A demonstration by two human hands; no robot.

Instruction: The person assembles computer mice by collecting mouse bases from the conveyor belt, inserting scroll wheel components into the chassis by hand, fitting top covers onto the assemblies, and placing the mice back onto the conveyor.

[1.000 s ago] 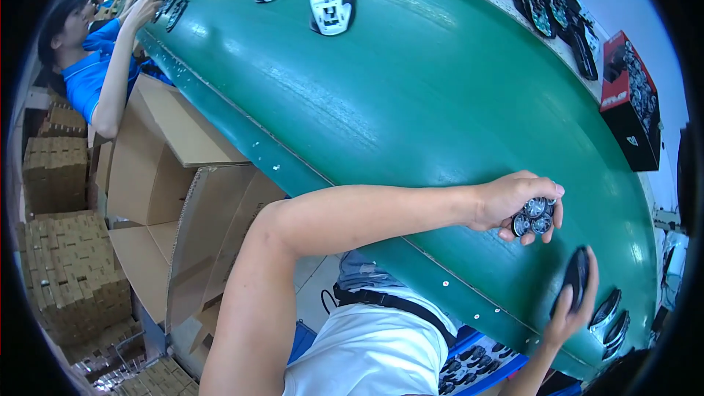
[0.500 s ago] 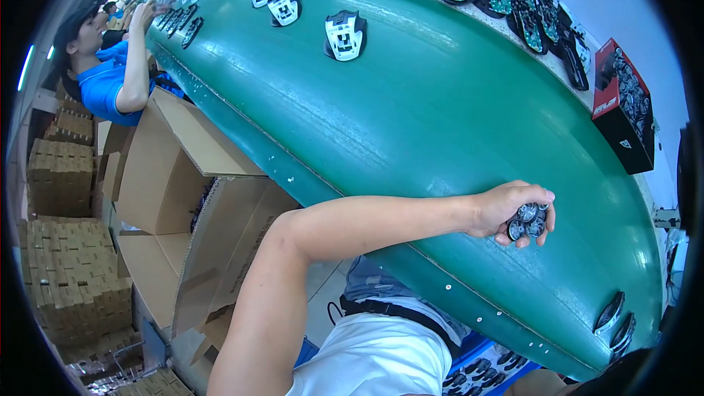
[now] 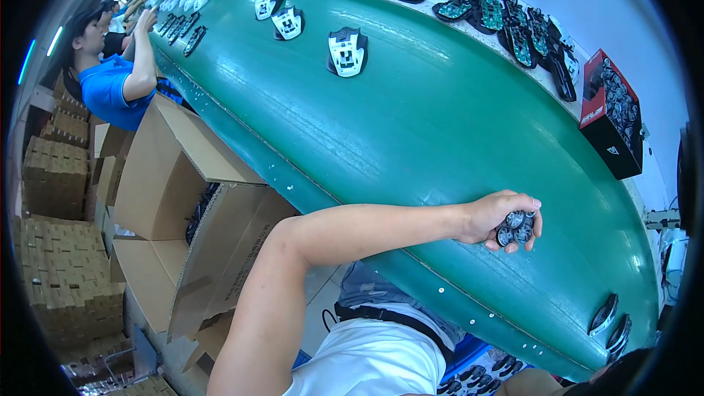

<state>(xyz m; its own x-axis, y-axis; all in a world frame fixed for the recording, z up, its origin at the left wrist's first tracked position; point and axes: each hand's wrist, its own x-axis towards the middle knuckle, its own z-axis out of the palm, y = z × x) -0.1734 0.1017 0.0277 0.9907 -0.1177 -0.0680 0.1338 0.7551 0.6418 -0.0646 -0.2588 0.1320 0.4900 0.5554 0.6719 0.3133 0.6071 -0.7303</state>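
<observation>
Head view: the left hand (image 3: 499,216) is seen closed around a small cluster of dark round parts (image 3: 515,226), held just above the green conveyor belt (image 3: 440,132) near its close edge. Compared with a second ago, the grip on the cluster has been kept, while the right hand, then raised at the lower right with a dark mouse shell, is no longer in view, so its state cannot be told.

Two dark mouse shells (image 3: 611,323) are seen lying on the belt at the lower right. The white and black mouse base (image 3: 347,51) that lay near the top of the belt has been carried nearer, with two more bases (image 3: 279,15) behind it, which suggests that the belt is running toward the person.

Green circuit boards (image 3: 506,18) and a red and black box (image 3: 609,114) are seen along the far edge. A co-worker in a blue shirt (image 3: 106,88) is seen reaching onto the belt at the far left, beside open cardboard boxes (image 3: 183,198).
</observation>
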